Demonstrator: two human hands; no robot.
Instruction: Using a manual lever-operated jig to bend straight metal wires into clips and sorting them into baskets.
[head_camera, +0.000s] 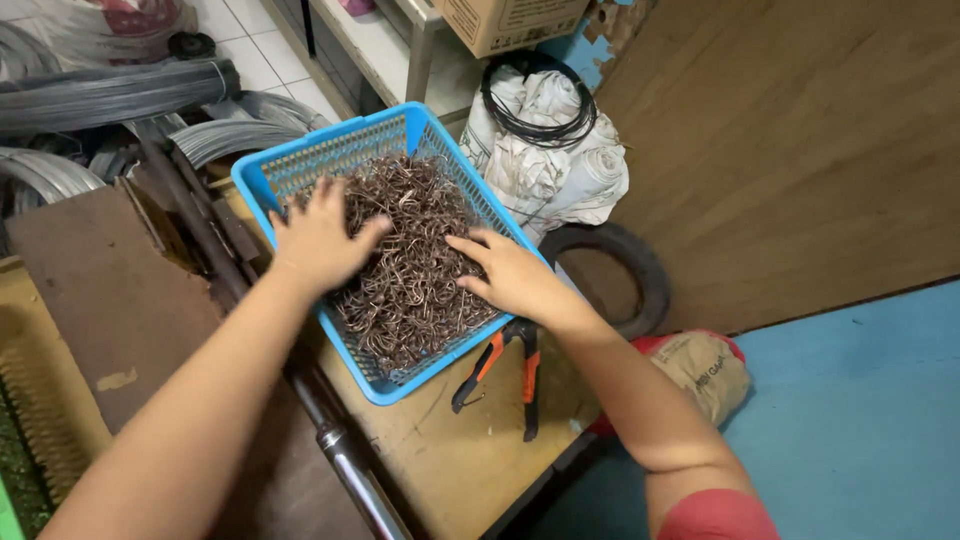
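Both hands, the left hand (318, 238) and right hand (510, 275), lay spread and unclenched, gripping nothing, on the pile of bent wire hooks (410, 265) in the blue basket (262, 178) on the worktop (440, 450), pliers (505, 370) just beside it.

We see even, soft indoor light, moderately bright, with faint shadows under the blue basket (262, 172) on the workbench (455, 450) (no glare). Focus holds centrally; edges bend slightly from wide-angle distortion.
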